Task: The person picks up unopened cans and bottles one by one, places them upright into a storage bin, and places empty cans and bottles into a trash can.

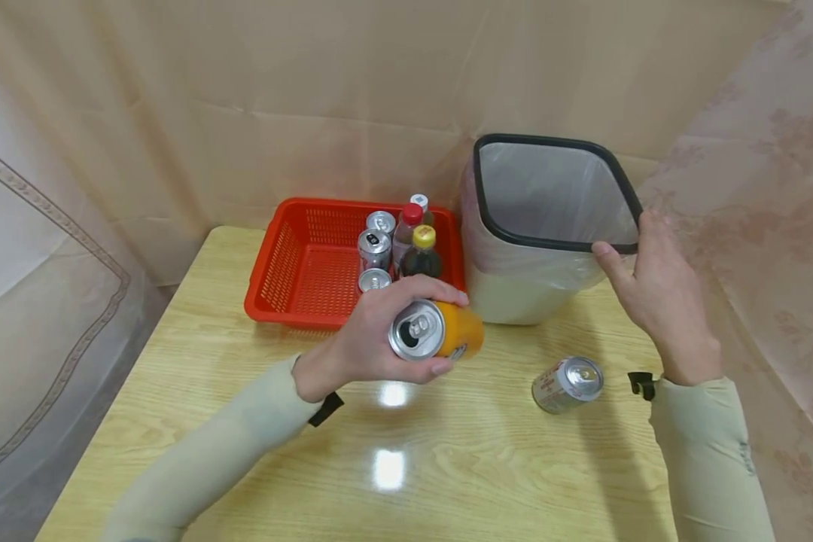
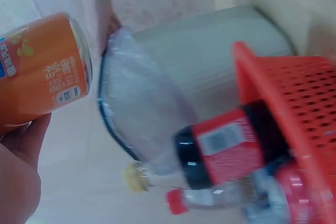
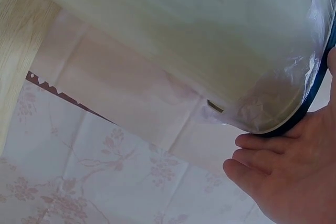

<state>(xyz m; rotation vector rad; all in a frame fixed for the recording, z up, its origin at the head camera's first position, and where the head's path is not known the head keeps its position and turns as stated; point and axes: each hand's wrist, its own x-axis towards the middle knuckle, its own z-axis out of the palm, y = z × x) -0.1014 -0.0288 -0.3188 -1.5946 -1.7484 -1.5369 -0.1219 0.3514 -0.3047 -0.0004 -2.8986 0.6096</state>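
My left hand (image 1: 369, 331) grips an orange drink can (image 1: 464, 331) above the table, in front of the red basket. The can is tilted, its silver top with a dark opening showing in the head view; its printed side (image 2: 42, 72) faces the left wrist camera. With thumb and fingers about the near right corner of its black rim, my right hand (image 1: 671, 301) holds a trash bin (image 1: 528, 293). That bin is pale and has a clear liner. In the right wrist view the fingers of the right hand (image 3: 299, 177) lie against the rim.
A red plastic basket (image 1: 264, 301) left of the bin holds several silver-topped cans (image 1: 374, 245) and bottles, among them a yellow-capped one (image 1: 423, 256). Another can (image 1: 552, 388) stands on the wooden table (image 1: 488, 467) in front of the bin. Curtains (image 1: 312, 113) hang behind.
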